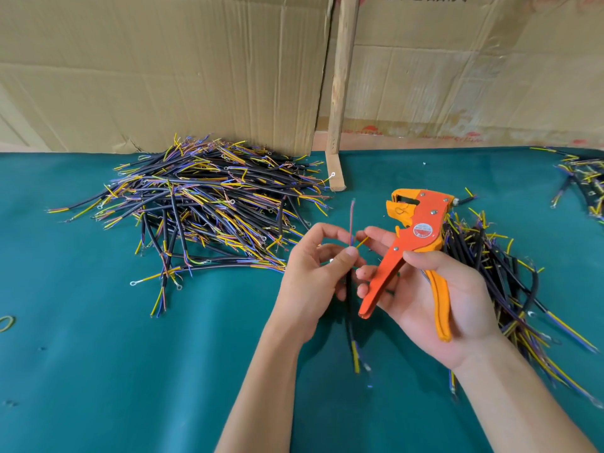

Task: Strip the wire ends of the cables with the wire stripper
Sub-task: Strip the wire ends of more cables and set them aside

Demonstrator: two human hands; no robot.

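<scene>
A black cable (pixel 349 291) is held upright over a teal-covered table (pixel 98 371) by the left hand (pixel 313 273), its fingers curled round the sheath and thumb and forefinger pinching where the thin inner wires fan out. One reddish wire (pixel 352 220) stands straight up from that pinch, and a yellow wire (pixel 362 242) is splayed toward the wire stripper (pixel 412 253). The orange and yellow stripper is held just to the right of the cable by the right hand (pixel 434 299), palm up, thumb laid across the handles and fingers curled loosely beneath, its fingertips touching the wire ends; the handles are spread and the head is pointed away from the person, not yet on any wire. To the left of the stripper a large heap of cables (pixel 202 204) lies against a cardboard wall (pixel 163 70); behind and right of it lies a second heap (pixel 490 266), and a third (pixel 581 181) at the table's far right edge. The risks appear to be these: two wires could be caught in the head at once if they are not separated well, copper strands could be nicked or cut if a wire is fed too deep, and the loosely cradled tool could slip while the fingertips are busy with the wires.
</scene>
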